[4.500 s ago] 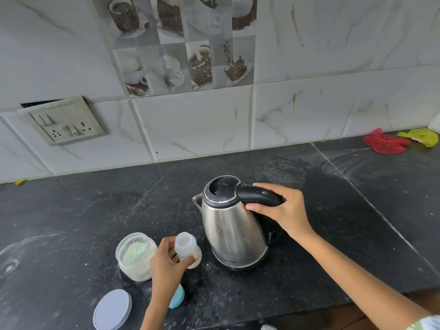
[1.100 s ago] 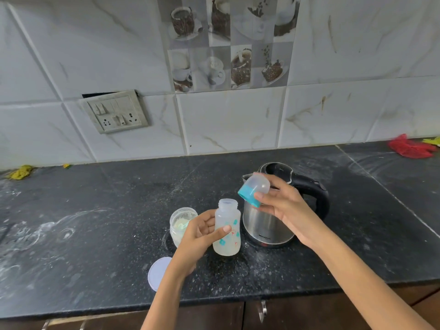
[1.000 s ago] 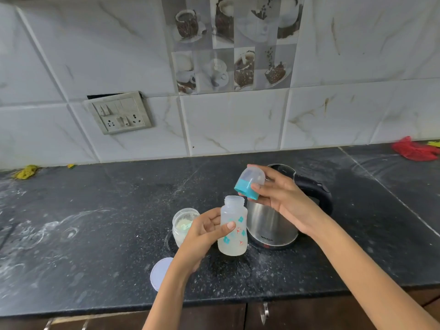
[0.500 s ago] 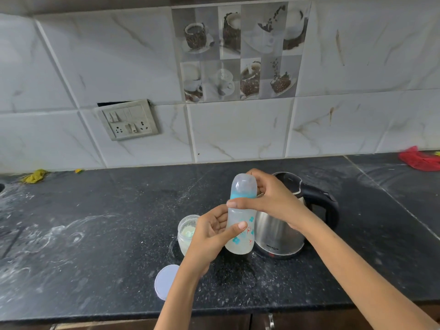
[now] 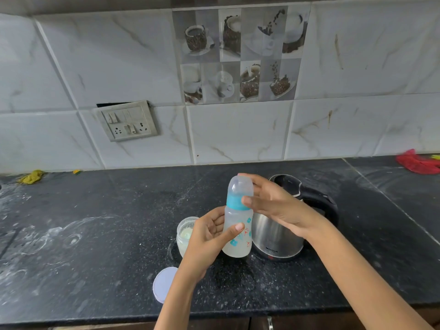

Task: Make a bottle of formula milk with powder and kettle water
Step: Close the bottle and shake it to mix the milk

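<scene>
A translucent baby bottle (image 5: 238,236) with blue and red prints stands upright above the black counter (image 5: 95,234), with cloudy liquid in its lower part. My left hand (image 5: 207,236) grips its body from the left. A blue collar with a clear cap (image 5: 239,194) sits on the bottle's neck, and my right hand (image 5: 273,206) wraps around it from the right. The steel kettle (image 5: 276,236) with a black handle stands just behind and to the right. An open jar of powder (image 5: 185,232) stands to the left, partly hidden by my left hand.
The jar's white lid (image 5: 164,283) lies flat near the counter's front edge. A switch and socket plate (image 5: 128,121) is on the tiled wall. A red cloth (image 5: 416,163) lies at the far right, a yellow scrap (image 5: 32,176) at the far left. Powder dust streaks the counter's left side.
My right hand brought the blue collar and cap down onto the bottle's neck and now holds it there. The left hand kept the bottle upright. The view rose slightly.
</scene>
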Tool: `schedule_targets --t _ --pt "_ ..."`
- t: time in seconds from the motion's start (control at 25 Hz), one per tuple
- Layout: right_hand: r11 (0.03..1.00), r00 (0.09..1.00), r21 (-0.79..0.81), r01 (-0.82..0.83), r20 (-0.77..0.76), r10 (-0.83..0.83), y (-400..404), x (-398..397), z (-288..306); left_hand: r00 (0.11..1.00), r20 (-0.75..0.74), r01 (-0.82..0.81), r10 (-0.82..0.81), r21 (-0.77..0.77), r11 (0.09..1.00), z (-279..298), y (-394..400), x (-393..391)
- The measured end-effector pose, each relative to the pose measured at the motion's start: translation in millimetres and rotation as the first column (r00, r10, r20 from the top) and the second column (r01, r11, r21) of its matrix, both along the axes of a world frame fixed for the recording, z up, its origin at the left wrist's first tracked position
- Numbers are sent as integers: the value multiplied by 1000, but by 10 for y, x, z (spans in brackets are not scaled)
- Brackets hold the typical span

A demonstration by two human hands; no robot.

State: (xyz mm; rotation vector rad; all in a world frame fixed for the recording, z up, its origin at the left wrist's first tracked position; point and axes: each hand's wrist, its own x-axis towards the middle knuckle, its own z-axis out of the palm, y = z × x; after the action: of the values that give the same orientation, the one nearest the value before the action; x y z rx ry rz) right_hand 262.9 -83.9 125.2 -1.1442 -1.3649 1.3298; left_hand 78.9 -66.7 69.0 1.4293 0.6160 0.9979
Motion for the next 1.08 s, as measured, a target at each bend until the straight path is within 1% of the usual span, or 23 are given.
schedule_targets --t 0.04,0.08,0.12,0.24,0.28,0.32,0.4,0.44,0.48,0.56,0.6,0.64,0.76,0.84,0.96,1.04,1.08 --pt "998 991 -34 -56 -121 51 -14 37 11 1000 0 -5 5 2 1000 2 -2 -15" --pt "997 984 -28 -75 -165 70 -17 54 13 1000 3 -12 12 3 1000 5 -5 -28" --pt "999 989 -1 -50 -137 49 -4 43 -8 1000 5 -16 16 4 1000 11 -7 -37" --pt "987 990 81 137 31 -140 38 -119 -81 1000 -17 -3 3 5 1000 10 -21 -31" --pt "985 987 92 149 46 -154 39 -146 -89 1000 -25 2 -2 4 1000 8 -25 -27" --pt "988 992 90 125 25 -128 34 -132 -88 1000 -27 3 -3 0 1000 1 -20 -32" --pt "999 995 54 4 -101 1 0 -69 -47 1000 -14 2 -2 -15 1000 -8 -6 -64" --pt "998 992 58 -25 -123 32 -17 -50 -31 1000 -8 5 -5 -16 1000 -5 -5 -80" --pt "997 995 79 -1 -97 9 -18 -50 -29 1000 -11 6 -7 -14 1000 -2 -7 -86" --pt "979 988 132 156 -18 -155 2 -97 -61 1000 -23 -2 2 -5 1000 13 -28 -63" --pt "968 978 145 205 10 -209 7 -124 -79 1000 -20 -15 15 -5 1000 20 -41 -45" --pt "967 976 142 212 18 -217 1 -142 -112 999 -11 -31 31 -15 999 28 -50 -30" --pt "991 993 75 112 36 -115 -90 -124 -227 996 44 -77 80 -75 994 86 -46 -27" --pt "993 992 80 82 86 -89 -165 -161 -299 994 62 -86 93 -102 991 126 -36 -35" --pt "975 972 164 151 153 -176 -192 -267 -378 996 39 -70 76 -133 989 181 -58 -4" --pt "956 959 217 199 159 -236 -192 -291 -403 998 -20 -65 64 -113 991 240 -78 28" --pt "942 945 250 222 183 -271 -212 -297 -409 996 -35 -88 85 -85 992 265 -80 47"
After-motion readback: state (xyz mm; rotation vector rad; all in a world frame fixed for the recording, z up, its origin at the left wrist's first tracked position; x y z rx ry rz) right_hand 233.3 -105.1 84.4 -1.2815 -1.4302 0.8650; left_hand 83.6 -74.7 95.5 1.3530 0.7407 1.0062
